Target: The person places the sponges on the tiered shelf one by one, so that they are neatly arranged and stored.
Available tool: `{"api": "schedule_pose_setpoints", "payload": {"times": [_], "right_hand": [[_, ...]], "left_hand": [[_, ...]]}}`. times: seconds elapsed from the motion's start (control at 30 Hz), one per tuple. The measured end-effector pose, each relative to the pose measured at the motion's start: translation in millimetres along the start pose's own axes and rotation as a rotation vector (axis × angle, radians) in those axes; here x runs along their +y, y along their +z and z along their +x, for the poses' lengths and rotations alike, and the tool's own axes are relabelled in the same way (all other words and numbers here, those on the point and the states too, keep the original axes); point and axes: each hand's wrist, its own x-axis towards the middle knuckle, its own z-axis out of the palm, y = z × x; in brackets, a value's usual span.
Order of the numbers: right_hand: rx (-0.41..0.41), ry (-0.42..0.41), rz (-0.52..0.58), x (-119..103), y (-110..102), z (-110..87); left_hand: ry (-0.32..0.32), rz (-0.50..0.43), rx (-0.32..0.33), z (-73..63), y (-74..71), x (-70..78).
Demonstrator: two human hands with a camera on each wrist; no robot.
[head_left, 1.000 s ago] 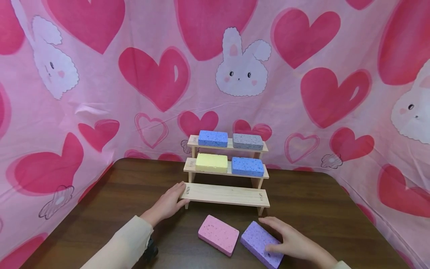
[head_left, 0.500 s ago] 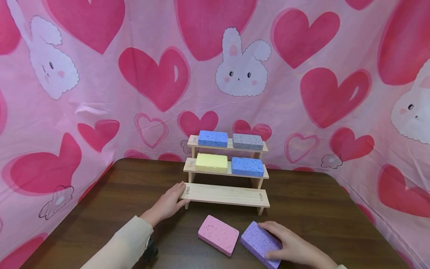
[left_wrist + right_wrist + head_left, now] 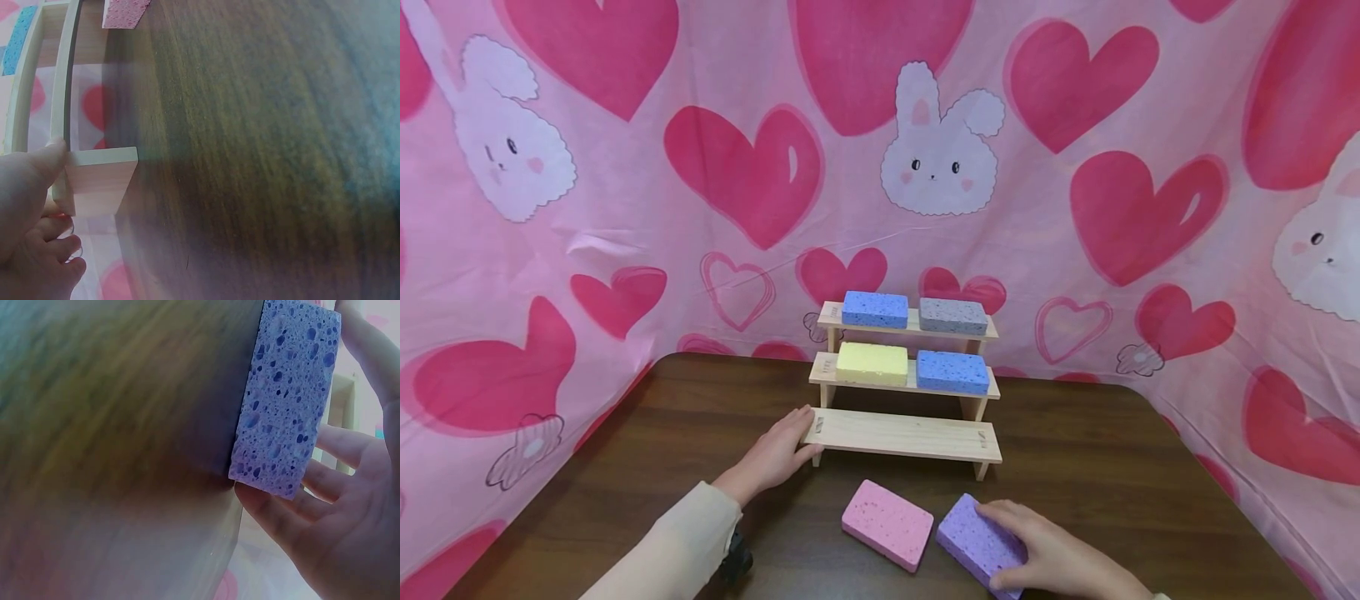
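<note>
My left hand (image 3: 775, 454) grips the left end of the lowest step of a three-tier wooden shelf (image 3: 906, 432). In the left wrist view the thumb lies along the front edge of that step, and the other fingers curl at its end. At the front right, my right hand (image 3: 1056, 550) holds a purple sponge (image 3: 973, 537), thumb on the near side and fingers across on the far side. Seen from the right wrist, the pitted side of the purple sponge (image 3: 284, 394) is close over the tabletop. A pink sponge (image 3: 887, 523) lies flat just left of the purple one.
On the top step sit a blue sponge (image 3: 875, 309) and a grey sponge (image 3: 953, 316). The middle step bears a yellow sponge (image 3: 872, 363) and a second blue sponge (image 3: 952, 372). A pink heart-patterned cloth (image 3: 850, 192) hangs behind the dark wooden table (image 3: 1090, 450).
The right hand's fingers have drawn in on the purple sponge and shifted slightly toward the near edge. The left hand, shelf and pink sponge stay where they were.
</note>
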Motion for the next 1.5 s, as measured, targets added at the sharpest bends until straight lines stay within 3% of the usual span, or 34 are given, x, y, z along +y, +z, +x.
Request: {"api": "schedule_pose_setpoints", "payload": {"times": [0.33, 0.63, 0.8, 1.17, 1.5], "right_hand": [[0.018, -0.054, -0.053, -1.5, 0.8, -1.6], [-0.037, 0.07, -0.054, -6.7, 1.1, -1.4], [-0.048, 0.081, -0.054, -6.8, 1.5, -1.7], [-0.028, 0.017, -0.089, -5.4, 1.5, -2.0], [0.016, -0.014, -0.112, -2.2, 3.2, -4.6]], "left_hand": [[0.004, 0.006, 0.001, -0.7, -0.1, -0.4], [-0.001, 0.009, 0.001, -0.9, 1.1, -1.3], [0.005, 0.011, 0.001, -1.1, 0.5, -0.4], [-0.023, 0.002, -0.015, -1.2, -0.1, 0.2], [-0.006, 0.014, -0.007, -0.7, 0.2, 0.8]]}}
